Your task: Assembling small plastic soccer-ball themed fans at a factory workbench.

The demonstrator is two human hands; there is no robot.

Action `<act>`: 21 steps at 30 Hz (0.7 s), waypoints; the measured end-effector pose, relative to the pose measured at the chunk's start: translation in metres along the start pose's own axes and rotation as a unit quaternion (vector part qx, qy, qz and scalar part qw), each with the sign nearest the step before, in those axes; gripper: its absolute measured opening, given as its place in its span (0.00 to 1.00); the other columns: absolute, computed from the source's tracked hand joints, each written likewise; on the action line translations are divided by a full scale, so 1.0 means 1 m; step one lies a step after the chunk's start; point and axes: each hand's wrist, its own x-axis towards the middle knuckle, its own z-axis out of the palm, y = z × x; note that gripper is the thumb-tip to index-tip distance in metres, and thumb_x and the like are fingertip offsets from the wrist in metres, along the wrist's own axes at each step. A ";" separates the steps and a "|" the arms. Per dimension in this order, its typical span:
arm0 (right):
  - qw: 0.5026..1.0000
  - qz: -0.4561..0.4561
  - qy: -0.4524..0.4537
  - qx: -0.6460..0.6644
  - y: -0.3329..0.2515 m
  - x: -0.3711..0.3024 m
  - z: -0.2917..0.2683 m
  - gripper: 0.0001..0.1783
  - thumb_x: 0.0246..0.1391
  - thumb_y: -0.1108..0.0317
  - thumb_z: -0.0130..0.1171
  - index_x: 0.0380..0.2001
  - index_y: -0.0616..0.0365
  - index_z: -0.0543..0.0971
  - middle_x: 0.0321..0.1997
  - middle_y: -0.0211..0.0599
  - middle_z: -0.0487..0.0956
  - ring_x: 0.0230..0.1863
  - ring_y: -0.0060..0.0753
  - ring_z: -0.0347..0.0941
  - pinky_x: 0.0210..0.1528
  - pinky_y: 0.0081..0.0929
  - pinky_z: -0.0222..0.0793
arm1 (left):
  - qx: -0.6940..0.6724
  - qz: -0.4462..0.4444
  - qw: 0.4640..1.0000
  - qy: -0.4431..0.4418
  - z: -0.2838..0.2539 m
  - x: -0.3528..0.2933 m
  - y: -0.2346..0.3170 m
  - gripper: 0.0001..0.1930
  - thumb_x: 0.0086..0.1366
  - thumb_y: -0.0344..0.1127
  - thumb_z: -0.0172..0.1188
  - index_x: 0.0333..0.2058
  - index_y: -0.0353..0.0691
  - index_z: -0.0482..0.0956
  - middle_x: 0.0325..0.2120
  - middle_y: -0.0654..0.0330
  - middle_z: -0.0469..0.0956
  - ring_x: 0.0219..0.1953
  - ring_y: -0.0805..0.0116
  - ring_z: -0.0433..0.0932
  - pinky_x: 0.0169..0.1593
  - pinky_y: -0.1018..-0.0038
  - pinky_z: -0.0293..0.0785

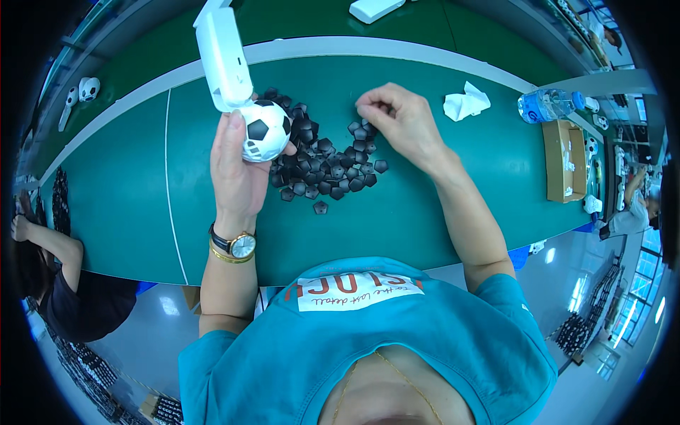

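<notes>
My left hand (pixel 237 173) is closed around a soccer-ball-shaped head (pixel 265 131), white with black pentagon patches. A long white plastic body (pixel 223 60) joins the ball and points away from me. Beside the ball, a heap of small black pentagon pieces (pixel 322 166) spreads over the table, partly hidden behind my left hand. Over the heap's right edge, my right hand (pixel 405 120) has its thumb and fingers pinched together. Whatever may be between those fingertips is too small or hidden to make out. One black pentagon (pixel 321 207) lies apart, nearer me.
On the green table (pixel 411 219), a crumpled white tissue (pixel 466 102) lies to the right, with a water bottle (pixel 545 105) and a cardboard box (pixel 564 161) beyond. Another white body (pixel 375 8) lies at the far side. A co-worker's arm (pixel 53 241) is at the left.
</notes>
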 end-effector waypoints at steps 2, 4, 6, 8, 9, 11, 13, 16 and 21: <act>0.995 -0.041 -0.010 -0.091 0.002 -0.005 0.004 0.08 0.51 0.68 0.63 0.34 0.60 0.81 0.29 0.30 0.76 0.27 0.23 0.72 0.30 0.24 0.69 | -0.005 -0.019 1.000 0.016 -0.002 0.000 -0.001 0.23 0.71 0.45 0.43 0.55 0.33 0.61 0.40 0.53 0.75 0.38 0.65 0.79 0.36 0.67 0.80; 0.989 -0.062 -0.016 -0.136 0.000 -0.007 0.005 0.08 0.50 0.69 0.64 0.33 0.60 0.81 0.28 0.31 0.76 0.27 0.25 0.72 0.30 0.25 0.69 | -0.004 -0.016 1.000 0.017 -0.003 0.001 -0.003 0.23 0.71 0.45 0.43 0.55 0.33 0.61 0.40 0.53 0.75 0.38 0.65 0.79 0.36 0.67 0.80; 0.978 -0.099 -0.019 -0.185 -0.002 -0.007 0.005 0.07 0.49 0.69 0.64 0.31 0.60 0.80 0.28 0.33 0.75 0.27 0.28 0.72 0.30 0.25 0.69 | 0.000 -0.013 1.000 0.013 -0.004 0.001 -0.004 0.23 0.72 0.45 0.43 0.55 0.33 0.61 0.40 0.53 0.76 0.39 0.65 0.79 0.35 0.67 0.80; 0.971 -0.116 -0.019 -0.210 -0.004 -0.007 0.004 0.07 0.48 0.69 0.64 0.30 0.60 0.80 0.27 0.34 0.75 0.28 0.29 0.72 0.30 0.26 0.69 | 0.000 -0.014 1.000 0.014 -0.005 0.002 -0.005 0.23 0.72 0.45 0.43 0.55 0.33 0.61 0.40 0.53 0.76 0.39 0.65 0.79 0.35 0.67 0.81; 0.969 -0.113 -0.024 -0.217 -0.005 -0.006 0.005 0.07 0.48 0.69 0.64 0.29 0.60 0.80 0.27 0.33 0.74 0.28 0.28 0.72 0.30 0.26 0.68 | 0.000 -0.015 1.000 0.015 -0.006 0.002 -0.005 0.22 0.72 0.45 0.43 0.55 0.33 0.61 0.40 0.53 0.76 0.39 0.65 0.79 0.36 0.66 0.81; 0.966 -0.106 -0.033 -0.233 -0.006 -0.005 0.005 0.07 0.47 0.70 0.65 0.28 0.61 0.79 0.26 0.32 0.73 0.28 0.27 0.72 0.31 0.25 0.68 | -0.001 -0.016 1.000 0.016 -0.005 0.002 -0.005 0.22 0.72 0.45 0.43 0.55 0.33 0.61 0.40 0.53 0.76 0.39 0.65 0.79 0.36 0.66 0.81; 0.976 -0.067 -0.052 -0.203 -0.007 -0.003 0.002 0.07 0.48 0.70 0.65 0.28 0.61 0.79 0.26 0.31 0.74 0.28 0.25 0.71 0.30 0.24 0.68 | -0.005 -0.021 1.000 0.009 -0.004 0.002 -0.004 0.22 0.72 0.46 0.43 0.54 0.33 0.62 0.41 0.53 0.75 0.40 0.65 0.79 0.36 0.66 0.81; 0.986 0.011 -0.090 -0.140 -0.011 0.001 -0.004 0.07 0.48 0.69 0.65 0.28 0.61 0.78 0.26 0.28 0.74 0.28 0.21 0.70 0.30 0.22 0.67 | -0.016 -0.032 0.999 0.007 -0.003 0.001 -0.004 0.21 0.72 0.46 0.42 0.53 0.34 0.62 0.41 0.53 0.75 0.41 0.65 0.79 0.37 0.66 0.81; 0.979 0.102 -0.095 0.149 -0.035 -0.006 0.006 0.07 0.50 0.69 0.66 0.28 0.60 0.77 0.26 0.23 0.74 0.28 0.13 0.66 0.29 0.16 0.63 | -0.045 -0.058 0.997 -0.001 0.004 -0.001 -0.005 0.21 0.72 0.46 0.41 0.53 0.35 0.63 0.43 0.54 0.74 0.43 0.65 0.78 0.39 0.66 0.80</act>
